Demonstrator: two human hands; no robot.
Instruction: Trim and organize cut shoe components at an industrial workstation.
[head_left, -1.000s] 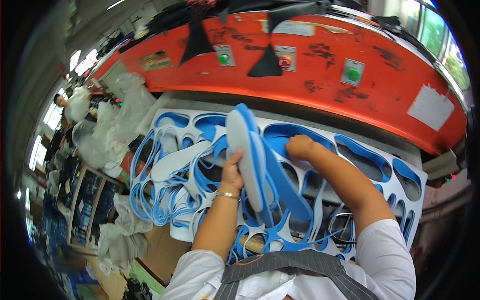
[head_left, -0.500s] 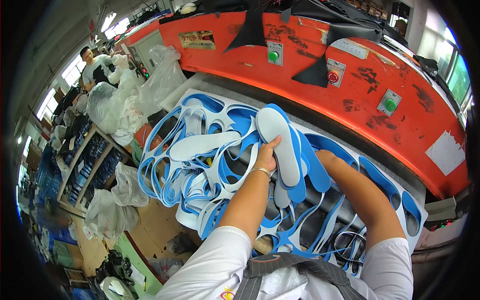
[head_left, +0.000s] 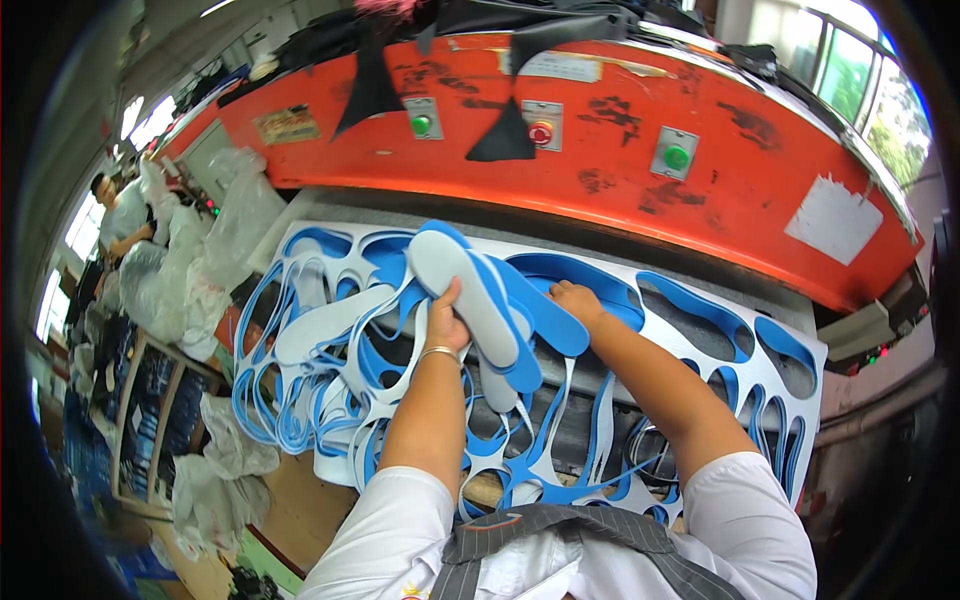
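My left hand [head_left: 447, 325] is closed around a fanned bunch of shoe insoles [head_left: 462, 285], pale grey on one face and blue on the other. Farther right, my right hand [head_left: 578, 302] has its fingers bent down at the blue edge of a cut-out in the foam sheet [head_left: 690, 268]. What lies under those fingertips is hidden. One blue insole [head_left: 548, 318] slants between the two hands. The sheet, white above and blue below, is full of insole-shaped holes. A loose pale insole [head_left: 335, 325] rests on tangled foam strips [head_left: 310, 415] to the left.
A red machine body [head_left: 600, 120] with green and red buttons runs along the far side, with black scraps [head_left: 505, 135] hanging over it. Clear plastic bags [head_left: 180, 270] and a shelf rack [head_left: 150, 410] stand at left. Another person [head_left: 122, 215] is in the far left background.
The view has swung right, so the scene sits farther left. My right hand, partly hidden behind the insoles before, now shows at the cut-out. My left hand keeps its hold on the bunch.
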